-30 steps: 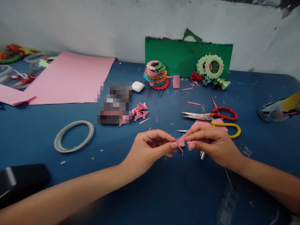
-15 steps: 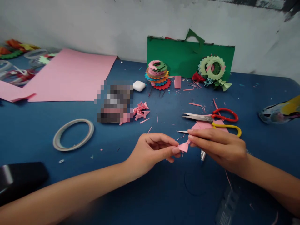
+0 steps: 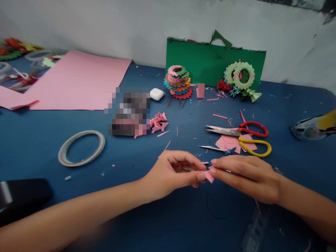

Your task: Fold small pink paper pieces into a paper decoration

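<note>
Between my two hands is a small folded piece of pink paper (image 3: pixel 209 177). My left hand (image 3: pixel 174 171) pinches it from the left with thumb and fingers. My right hand (image 3: pixel 249 176) grips its other side, thumb and fingertips pressed together. Just beyond my right hand lie scissors (image 3: pixel 232 132) with one red and one yellow handle, resting on pink paper pieces (image 3: pixel 228 142). A pointed metal tool (image 3: pixel 214 148) with a blue part lies in front of them. Several small folded pink pieces (image 3: pixel 159 122) sit farther back.
A tape roll (image 3: pixel 61 155) lies at left, near a large pink sheet (image 3: pixel 78 82). A blurred-out flat object (image 3: pixel 130 115) and a white case (image 3: pixel 156 94) are mid-table. Behind stand a stack of zigzag paper rings (image 3: pixel 177 85) and a green board (image 3: pixel 204 59). A clear ruler (image 3: pixel 254 231) lies front right.
Both hands have moved slightly toward me, and my right hand has come down off the pointed tool's area, uncovering its blue part. The pink piece has turned, its flared end now pointing down.
</note>
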`<move>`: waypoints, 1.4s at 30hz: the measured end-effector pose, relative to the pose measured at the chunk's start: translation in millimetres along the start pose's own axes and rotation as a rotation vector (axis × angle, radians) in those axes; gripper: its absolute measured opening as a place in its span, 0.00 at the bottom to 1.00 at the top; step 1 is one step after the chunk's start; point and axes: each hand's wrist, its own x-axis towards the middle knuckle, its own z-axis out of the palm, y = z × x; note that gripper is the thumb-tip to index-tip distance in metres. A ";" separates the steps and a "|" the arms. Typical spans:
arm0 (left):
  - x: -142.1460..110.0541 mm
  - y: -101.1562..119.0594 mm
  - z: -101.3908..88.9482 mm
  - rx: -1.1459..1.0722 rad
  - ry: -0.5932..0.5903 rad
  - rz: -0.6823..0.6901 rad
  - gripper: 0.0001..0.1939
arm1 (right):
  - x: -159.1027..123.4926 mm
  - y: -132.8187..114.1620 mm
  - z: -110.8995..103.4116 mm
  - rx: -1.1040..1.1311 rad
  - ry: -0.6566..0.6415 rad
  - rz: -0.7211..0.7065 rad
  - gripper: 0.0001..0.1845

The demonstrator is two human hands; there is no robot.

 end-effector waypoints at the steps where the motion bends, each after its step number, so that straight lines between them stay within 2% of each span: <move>1: -0.2 1.5 0.2 0.020 -0.011 0.001 0.07 | 0.2 0.0 -0.9 0.005 0.002 -0.018 0.14; 7: -4.2 6.7 -0.6 0.197 -0.065 0.018 0.05 | 5.5 -8.1 -8.2 -0.009 -0.034 -0.089 0.15; 9: -5.4 6.7 -1.1 0.234 -0.086 0.038 0.05 | 6.4 -15.2 -10.0 -0.017 -0.030 -0.071 0.14; 12: -6.4 5.5 -1.3 0.252 -0.111 0.069 0.03 | 5.8 -24.0 -11.0 -0.043 -0.012 0.036 0.14; 15: -6.9 4.3 -0.4 0.252 -0.094 0.102 0.03 | 5.8 -26.1 -11.3 -0.043 -0.001 -0.053 0.14; 17: -7.4 4.6 0.5 0.263 -0.073 0.142 0.03 | 7.8 -26.4 -13.1 -0.015 -0.004 -0.061 0.15; 21: -8.6 7.8 1.4 0.305 -0.088 0.220 0.05 | 15.5 -31.1 -22.5 0.078 -0.093 0.175 0.17; 24: -9.1 9.3 1.5 0.362 -0.099 0.237 0.04 | 19.8 -34.2 -31.8 0.098 -0.202 0.244 0.18; 29: -9.3 9.0 2.6 0.413 -0.065 0.250 0.03 | 18.9 -31.2 -41.8 0.056 -0.287 0.148 0.21; 35: -10.5 9.1 2.9 0.420 -0.054 0.251 0.05 | 11.7 -27.8 -39.3 -0.008 -0.222 0.041 0.22; 38: -11.2 9.3 2.6 0.411 -0.040 0.232 0.05 | 10.7 -27.8 -37.2 -0.017 -0.220 0.040 0.21; 42: -10.4 9.5 2.5 0.386 -0.047 0.221 0.06 | 12.1 -28.5 -36.7 -0.079 -0.219 -0.036 0.21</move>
